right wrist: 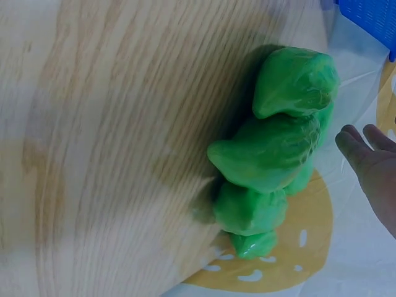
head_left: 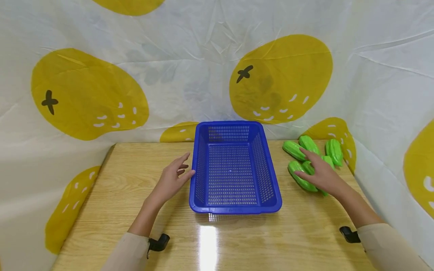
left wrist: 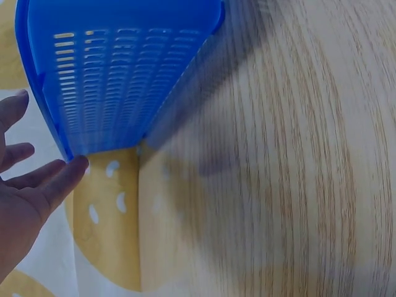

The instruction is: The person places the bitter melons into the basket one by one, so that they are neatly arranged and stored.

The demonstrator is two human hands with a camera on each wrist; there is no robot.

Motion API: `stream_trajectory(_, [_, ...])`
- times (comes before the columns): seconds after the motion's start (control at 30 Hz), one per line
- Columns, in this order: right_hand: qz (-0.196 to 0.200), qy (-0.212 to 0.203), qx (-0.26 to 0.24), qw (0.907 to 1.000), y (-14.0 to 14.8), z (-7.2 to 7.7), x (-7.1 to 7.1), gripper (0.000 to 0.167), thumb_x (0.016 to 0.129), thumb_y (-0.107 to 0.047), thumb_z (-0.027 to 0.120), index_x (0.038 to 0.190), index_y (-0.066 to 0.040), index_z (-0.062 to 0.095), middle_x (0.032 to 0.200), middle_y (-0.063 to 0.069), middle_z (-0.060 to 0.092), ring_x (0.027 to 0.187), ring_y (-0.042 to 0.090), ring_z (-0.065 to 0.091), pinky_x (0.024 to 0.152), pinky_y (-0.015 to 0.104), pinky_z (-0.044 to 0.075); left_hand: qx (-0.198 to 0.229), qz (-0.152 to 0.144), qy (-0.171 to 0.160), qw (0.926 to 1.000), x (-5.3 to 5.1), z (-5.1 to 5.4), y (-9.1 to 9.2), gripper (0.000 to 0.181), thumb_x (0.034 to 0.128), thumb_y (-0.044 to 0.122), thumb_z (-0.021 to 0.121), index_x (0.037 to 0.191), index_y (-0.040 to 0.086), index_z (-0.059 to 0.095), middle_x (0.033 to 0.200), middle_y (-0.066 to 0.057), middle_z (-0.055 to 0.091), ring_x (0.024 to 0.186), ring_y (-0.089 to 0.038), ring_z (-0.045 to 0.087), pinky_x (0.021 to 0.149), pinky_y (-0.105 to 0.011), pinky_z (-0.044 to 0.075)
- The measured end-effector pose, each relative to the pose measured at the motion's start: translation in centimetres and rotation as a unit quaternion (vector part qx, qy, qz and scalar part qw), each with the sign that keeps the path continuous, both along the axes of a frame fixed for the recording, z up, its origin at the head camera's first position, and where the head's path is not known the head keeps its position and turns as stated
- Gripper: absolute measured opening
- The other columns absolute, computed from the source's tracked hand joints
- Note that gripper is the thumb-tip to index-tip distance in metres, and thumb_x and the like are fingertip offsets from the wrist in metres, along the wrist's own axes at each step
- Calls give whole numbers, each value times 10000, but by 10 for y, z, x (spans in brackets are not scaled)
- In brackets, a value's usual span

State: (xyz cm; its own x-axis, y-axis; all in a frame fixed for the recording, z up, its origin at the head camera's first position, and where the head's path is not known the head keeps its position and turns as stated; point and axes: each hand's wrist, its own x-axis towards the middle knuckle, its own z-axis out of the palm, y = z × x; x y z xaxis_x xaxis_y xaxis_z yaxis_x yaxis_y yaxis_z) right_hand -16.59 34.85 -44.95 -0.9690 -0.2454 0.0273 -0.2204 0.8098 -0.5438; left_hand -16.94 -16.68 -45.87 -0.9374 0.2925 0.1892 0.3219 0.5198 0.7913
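A blue plastic basket (head_left: 234,209) with slotted walls stands on the wooden table, nothing inside it. By its left wall is my left hand (head_left: 171,180), fingers spread and relaxed. The thumb tip is close to the rim; whether it touches I cannot tell. Several bright green, ridged, gourd-like vegetables (head_left: 301,177) lie grouped to the right of the basket. Above them hovers my right hand (head_left: 322,174), fingers loosely extended, gripping nothing. In the right wrist view, the hand (right wrist: 374,167) appears apart from the green vegetables (right wrist: 269,151). Some vegetables are partly hidden beneath the hand.
A white cloth with yellow fruit prints (head_left: 190,94) hangs behind the table and along both sides. The wooden tabletop (head_left: 162,241) extends in front of the basket and to its left. Black straps (head_left: 159,242) with small devices sit at both wrists.
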Motion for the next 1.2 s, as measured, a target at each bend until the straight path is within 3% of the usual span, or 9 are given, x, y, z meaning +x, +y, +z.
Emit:
stream_trajectory(0.17, [8,-58,-50,10000,-1,-2,0,902,959,-315,751,1618,12,230,1569,350,356,1327,579,444,1037,755,447,310,111,-322,9989,-1,-1,2,675,989,215,723,1573,62,420,1501,-251,528,1165,-365,698,963,-474,639])
stream_trajectory(0.3, [94,-108,8,9999,-3,-4,1,883,961,-331,748,1609,15,258,1567,352,361,1333,590,439,1044,762,437,375,303,-607,9970,-1,-1,5,668,988,225,725,1573,91,432,1455,-240,581,1118,-343,726,913,-445,662])
stream_trajectory(0.43, [110,-117,150,9998,-5,-8,3,866,963,-342,745,1594,33,285,1565,346,372,1356,576,426,1063,755,424,589,313,-807,9945,-1,-2,8,657,988,198,724,1568,82,438,1410,-229,621,1056,-346,746,858,-392,678])
stream_trajectory(0.63, [98,-259,147,9995,-10,-12,3,852,965,-359,739,1580,44,308,1563,345,375,1397,572,379,1100,756,385,1307,404,-1413,9805,-1,-3,10,653,973,93,723,1558,41,438,1316,-268,647,963,-300,759,733,-353,692])
stream_trajectory(0.8, [123,-269,203,9994,-12,-12,3,854,966,-370,735,1573,59,315,1571,344,363,1412,582,351,1116,762,363,1600,508,-1717,9707,-4,-3,10,608,970,71,720,1528,34,481,1222,-279,652,855,-202,750,666,-376,693])
stream_trajectory(1.0, [190,-244,274,9991,-9,-16,2,817,964,-318,747,1559,65,338,1553,340,393,1397,575,381,1110,745,387,1782,490,-1841,9654,-6,-3,13,567,954,48,731,1484,11,531,1165,-289,662,746,-152,724,587,-360,677])
stream_trajectory(1.2, [317,-233,205,9990,-10,-21,2,789,954,-280,763,1535,81,370,1526,343,424,1380,563,408,1101,729,407,1817,550,-1819,9648,-6,-2,13,555,947,35,735,1469,12,549,1153,-288,665,715,-133,710,577,-428,675])
